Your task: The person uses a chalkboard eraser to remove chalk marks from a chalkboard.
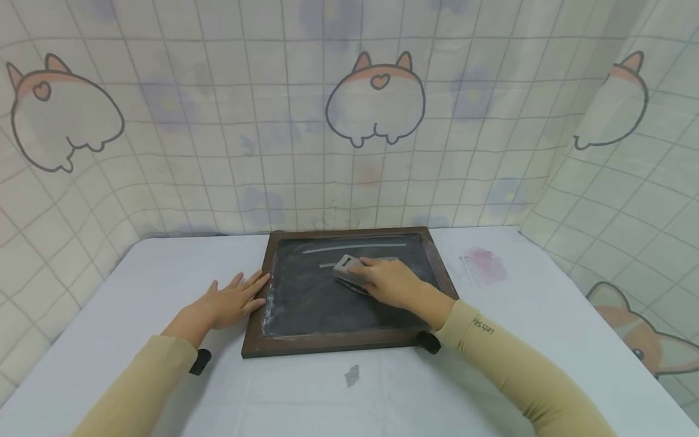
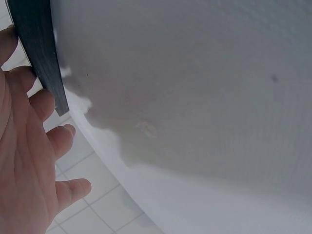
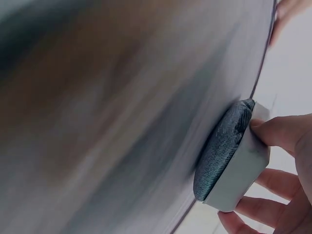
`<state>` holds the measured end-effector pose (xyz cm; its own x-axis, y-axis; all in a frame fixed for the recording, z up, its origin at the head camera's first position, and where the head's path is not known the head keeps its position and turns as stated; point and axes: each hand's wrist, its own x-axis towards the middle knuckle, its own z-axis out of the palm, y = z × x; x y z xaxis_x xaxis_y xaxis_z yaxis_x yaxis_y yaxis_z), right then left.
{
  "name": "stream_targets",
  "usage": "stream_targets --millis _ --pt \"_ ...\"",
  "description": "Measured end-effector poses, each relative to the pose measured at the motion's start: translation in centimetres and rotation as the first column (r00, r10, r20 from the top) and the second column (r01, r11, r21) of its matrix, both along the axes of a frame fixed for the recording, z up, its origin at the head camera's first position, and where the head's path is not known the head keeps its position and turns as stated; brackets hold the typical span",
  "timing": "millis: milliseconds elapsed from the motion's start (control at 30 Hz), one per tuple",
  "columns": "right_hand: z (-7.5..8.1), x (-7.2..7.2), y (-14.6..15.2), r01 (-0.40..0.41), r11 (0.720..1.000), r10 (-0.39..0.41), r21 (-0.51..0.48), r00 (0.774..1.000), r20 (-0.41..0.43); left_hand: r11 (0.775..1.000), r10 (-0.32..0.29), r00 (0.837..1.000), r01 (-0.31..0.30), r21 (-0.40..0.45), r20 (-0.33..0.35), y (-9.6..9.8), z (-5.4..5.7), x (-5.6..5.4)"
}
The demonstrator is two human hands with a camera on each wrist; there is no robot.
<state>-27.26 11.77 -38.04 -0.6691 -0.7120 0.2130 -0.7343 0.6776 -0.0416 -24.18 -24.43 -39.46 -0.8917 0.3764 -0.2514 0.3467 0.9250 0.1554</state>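
Observation:
A blackboard point(image 1: 306, 303) in a brown wooden frame lies on the white table. My right hand point(image 1: 390, 282) grips a grey blackboard eraser point(image 1: 345, 265) over the middle of the board. In the right wrist view, thumb and fingers pinch the sides of the eraser's hard body point(image 3: 241, 168), and its dark felt pad point(image 3: 222, 146) faces the board surface. My left hand point(image 1: 232, 301) has its fingers spread, with the fingertips on the left side of the frame; the left wrist view shows them along the frame's dark edge point(image 2: 41, 53).
Chalk lines point(image 1: 355, 247) cross the upper board, one partly behind the right hand. A pink smudge point(image 1: 485, 265) and a grey patch point(image 1: 352, 376) mark the tabletop. A tiled-pattern curtain point(image 1: 218, 139) with cartoon corgis surrounds the table's back and sides.

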Motion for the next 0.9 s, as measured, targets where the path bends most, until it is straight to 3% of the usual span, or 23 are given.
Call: stream_targets --millis 267,433,633,767,900 --pt "0.5 -1.4 5.9 0.177 0.984 -0.176 -0.030 0.983 0.041 1.000 0.002 1.000 -0.002 0.007 -0.004 0.0 -0.1 0.1" --pt "0.2 -1.3 6.8 0.197 0.979 -0.196 -0.047 0.980 0.015 1.000 0.001 1.000 -0.001 0.002 -0.009 0.0 -0.1 0.1" --pt "0.0 0.3 4.4 0.114 0.993 -0.114 -0.011 0.993 -0.033 1.000 0.005 1.000 -0.005 -0.003 -0.007 0.0 -0.1 0.1" --pt "0.3 2.5 1.9 -0.034 0.999 0.033 -0.028 0.999 -0.013 1.000 0.003 1.000 -0.003 0.003 -0.009 0.0 -0.3 0.0" --pt "0.5 4.6 -0.2 -0.194 0.981 0.194 -0.017 0.981 -0.001 1.000 0.001 1.000 -0.001 0.003 -0.013 0.0 -0.4 -0.1"
